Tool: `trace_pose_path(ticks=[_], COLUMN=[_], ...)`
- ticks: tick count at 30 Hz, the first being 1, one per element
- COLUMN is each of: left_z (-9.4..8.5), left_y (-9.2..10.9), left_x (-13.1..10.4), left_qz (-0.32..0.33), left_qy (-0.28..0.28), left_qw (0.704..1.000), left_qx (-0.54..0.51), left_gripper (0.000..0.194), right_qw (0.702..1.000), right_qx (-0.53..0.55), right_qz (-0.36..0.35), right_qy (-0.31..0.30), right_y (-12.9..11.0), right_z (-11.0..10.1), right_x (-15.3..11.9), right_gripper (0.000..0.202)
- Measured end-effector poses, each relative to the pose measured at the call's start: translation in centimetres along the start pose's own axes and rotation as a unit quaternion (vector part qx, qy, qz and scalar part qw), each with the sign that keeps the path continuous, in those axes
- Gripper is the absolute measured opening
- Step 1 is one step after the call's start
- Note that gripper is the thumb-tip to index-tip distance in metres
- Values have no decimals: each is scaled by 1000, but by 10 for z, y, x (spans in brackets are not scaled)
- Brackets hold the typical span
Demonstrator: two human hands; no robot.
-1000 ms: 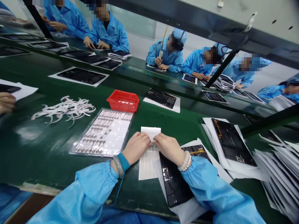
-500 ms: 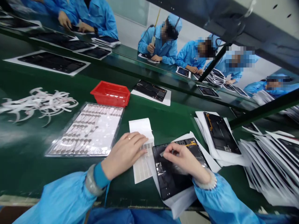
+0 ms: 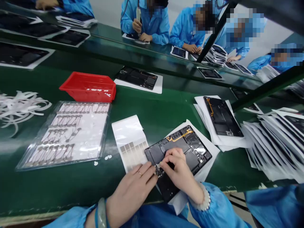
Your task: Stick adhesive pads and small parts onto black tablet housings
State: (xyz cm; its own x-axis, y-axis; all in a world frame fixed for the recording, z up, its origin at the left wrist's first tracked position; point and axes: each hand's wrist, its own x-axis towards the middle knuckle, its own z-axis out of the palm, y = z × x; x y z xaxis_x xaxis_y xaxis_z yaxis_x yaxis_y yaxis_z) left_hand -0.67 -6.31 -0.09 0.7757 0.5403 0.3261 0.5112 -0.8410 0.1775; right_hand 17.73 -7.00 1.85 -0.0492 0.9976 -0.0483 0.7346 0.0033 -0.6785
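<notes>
Closest in, the left hand (image 3: 133, 191) is stretched out loosely, fingertips by the black tablet-like device's edge; can't tell if they're gripping anything. The right hand (image 3: 178, 169) has thumb and forefinger pinched together on what looks like a small pale piece (image 3: 160, 165), right over the little circuit board.

That flat black tablet-like device (image 3: 191, 156), insides showing, lies tilted on white paper (image 3: 210, 161) right in front of the person. For this bit I'd brace the device with the left fingertips, hold the piece by its edge only, and line up one side before pressing lightly. Keep knuckles off the orange ribbon cable (image 3: 180, 135), easy to snag imo.

Just left is a curling white sheet with rows of grey squares (image 3: 132, 144); I'd keep sleeves off it. Further left there's a flat clear plastic tray (image 3: 92, 137) of small round wired parts, then a red plastic bin (image 3: 87, 84) behind it. Across the bench, a co-worker in a blue jacket (image 3: 156, 28) holds a pale upright tool (image 3: 138, 15).
</notes>
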Motion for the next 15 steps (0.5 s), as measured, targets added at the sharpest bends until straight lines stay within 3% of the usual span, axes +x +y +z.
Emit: trace_pose_path(ticks=[15], left_z=[2], left_y=[1], left_x=[-3], left_qz=[-17], left_qy=[-24], left_qw=[999], left_qx=[-21], left_gripper=[18], right_qw=[1000], right_qx=[-25], right_qz=[12], right_qy=[12], right_y=[-4], right_z=[2], right_x=[0], right_gripper=[19])
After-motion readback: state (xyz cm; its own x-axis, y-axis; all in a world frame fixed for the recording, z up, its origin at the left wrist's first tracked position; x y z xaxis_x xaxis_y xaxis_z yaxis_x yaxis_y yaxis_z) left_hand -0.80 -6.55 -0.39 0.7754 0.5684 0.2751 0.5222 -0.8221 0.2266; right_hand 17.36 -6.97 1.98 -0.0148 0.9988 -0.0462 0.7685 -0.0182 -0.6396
